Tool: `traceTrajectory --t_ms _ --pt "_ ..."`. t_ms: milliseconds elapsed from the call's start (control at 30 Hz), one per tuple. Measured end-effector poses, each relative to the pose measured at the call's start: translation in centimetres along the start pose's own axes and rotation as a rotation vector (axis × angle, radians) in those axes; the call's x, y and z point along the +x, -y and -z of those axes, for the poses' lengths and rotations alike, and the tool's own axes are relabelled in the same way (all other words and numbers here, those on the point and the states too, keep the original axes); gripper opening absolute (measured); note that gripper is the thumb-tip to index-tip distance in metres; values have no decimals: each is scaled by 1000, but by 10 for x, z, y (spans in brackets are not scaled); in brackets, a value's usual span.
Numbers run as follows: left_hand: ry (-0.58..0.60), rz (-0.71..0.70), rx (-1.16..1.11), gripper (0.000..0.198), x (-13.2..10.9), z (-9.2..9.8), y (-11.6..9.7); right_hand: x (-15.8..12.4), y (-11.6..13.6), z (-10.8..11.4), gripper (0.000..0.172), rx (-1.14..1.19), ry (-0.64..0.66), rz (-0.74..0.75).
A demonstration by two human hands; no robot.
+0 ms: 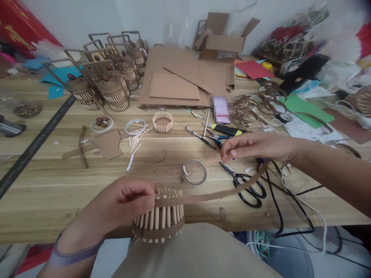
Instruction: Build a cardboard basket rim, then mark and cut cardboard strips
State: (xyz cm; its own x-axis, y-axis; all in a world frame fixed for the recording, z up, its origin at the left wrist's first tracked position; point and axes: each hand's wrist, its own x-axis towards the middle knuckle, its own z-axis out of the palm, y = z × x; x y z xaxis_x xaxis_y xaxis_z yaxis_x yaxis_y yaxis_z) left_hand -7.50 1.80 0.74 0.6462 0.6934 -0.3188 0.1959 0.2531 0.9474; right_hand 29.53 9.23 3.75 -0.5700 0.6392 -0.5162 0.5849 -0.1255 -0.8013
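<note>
Fingers of the left hand (pixel 129 199) are clamped on one end of a brown strip (pixel 203 198), pressing it against the upper part of a stick-sided basket (pixel 169 217) at the near edge of the surface (pixel 95 210). From there the strip stretches right and slightly upward, passing over the black-handled scissors (pixel 238 177), to just below the right hand (pixel 255 147). That hand's fingers are curled close together; whether they grip anything, I cannot tell. A pale ring (pixel 205 173) lies between the two hands, a little farther off. Beyond it are a shorter stick-walled ring (pixel 162 126) and, to its left, loose wooden sticks (pixel 135 143). Lidded baskets (pixel 116 94) with tall handles stand far left, beside a flat cardboard sheet (pixel 174 87).
</note>
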Motion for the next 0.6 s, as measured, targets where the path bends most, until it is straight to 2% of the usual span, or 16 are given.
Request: traceTrajectory --t_ms 100,167,267,333,433,500,600 --pt "-34 5 -17 51 -3 2 2 -1 -7 10 42 -35 -171 -16" --pt "-21 3 1 51 -1 0 1 1 -1 2 45 -153 -247 -13" --pt "5 5 13 48 7 -6 0 4 24 -32 44 -292 -228 75" --pt "14 26 12 47 12 -11 0 3 44 -61 34 -287 -185 196" --pt "33 44 10 49 17 -17 1 3 62 -97 25 -354 -175 275" --pt "50 39 10 50 18 -19 3 4 62 -111 21 -447 -213 380" --pt "57 46 -7 53 19 -20 5 6 56 -117 14 -522 -254 494"
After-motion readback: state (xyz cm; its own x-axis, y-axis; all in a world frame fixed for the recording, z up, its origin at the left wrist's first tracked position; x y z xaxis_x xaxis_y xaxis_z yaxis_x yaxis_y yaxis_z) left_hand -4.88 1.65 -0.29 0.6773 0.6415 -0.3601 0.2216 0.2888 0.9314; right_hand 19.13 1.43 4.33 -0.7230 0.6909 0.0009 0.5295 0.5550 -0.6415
